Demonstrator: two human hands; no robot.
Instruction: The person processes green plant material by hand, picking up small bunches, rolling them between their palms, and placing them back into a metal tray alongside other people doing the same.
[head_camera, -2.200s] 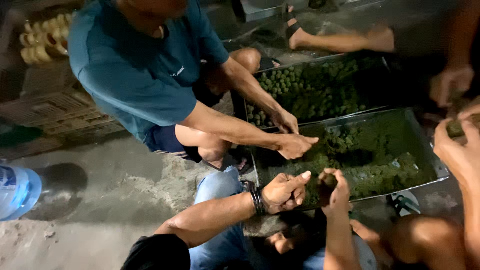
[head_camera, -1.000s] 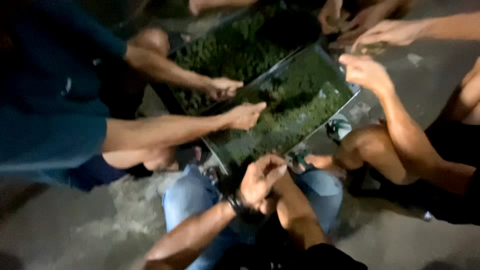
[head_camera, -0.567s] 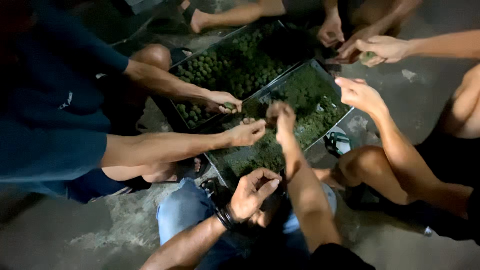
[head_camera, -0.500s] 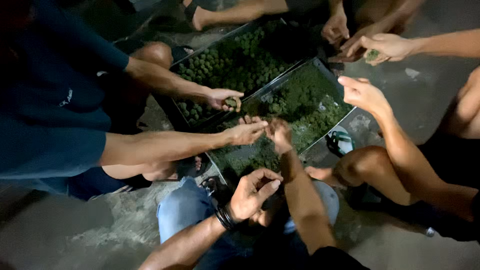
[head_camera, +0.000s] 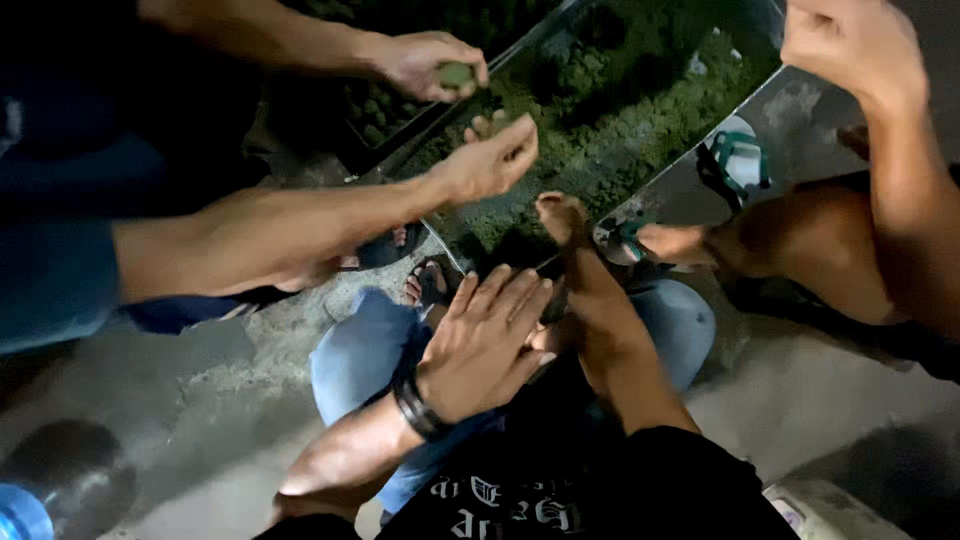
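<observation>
The right hand (head_camera: 562, 222) is reaching forward, its arm running in a long line away from the body, fingers curled down and bunched at the near lip of a metal tray (head_camera: 690, 150). Whether it is pinching any of the green mix (head_camera: 620, 110) I cannot tell — the fingertips are lost against the dark stuff. The mix is lying straight ahead of that hand and spreading up and to the right of it, along the tray's long axis, which is running diagonally from near-left to far-right.

The left hand (head_camera: 482, 345) is hanging back, nearer the body and well short of the tray, fingers spread and flat, holding nothing, resting over the knee of the blue jeans (head_camera: 360, 355). A dark wristband (head_camera: 420, 408) is circling its wrist. So the right hand is the nearer 1 to the mix.

Beyond and left of the right hand, 2 hands of another person in a dark blue shirt are working: 1 hand (head_camera: 490, 160) is hovering loosely cupped over the tray, the other hand (head_camera: 425, 62) is pinching a small green ball (head_camera: 456, 74). Far right, a third person's closed fist (head_camera: 850, 45) is hanging above the tray's far end.

Everyone is crouching on rough grey concrete floor (head_camera: 190, 400). A green sandal (head_camera: 735, 165) is lying just right of the tray, and a blue bottle (head_camera: 20, 515) is sitting far to the left.
</observation>
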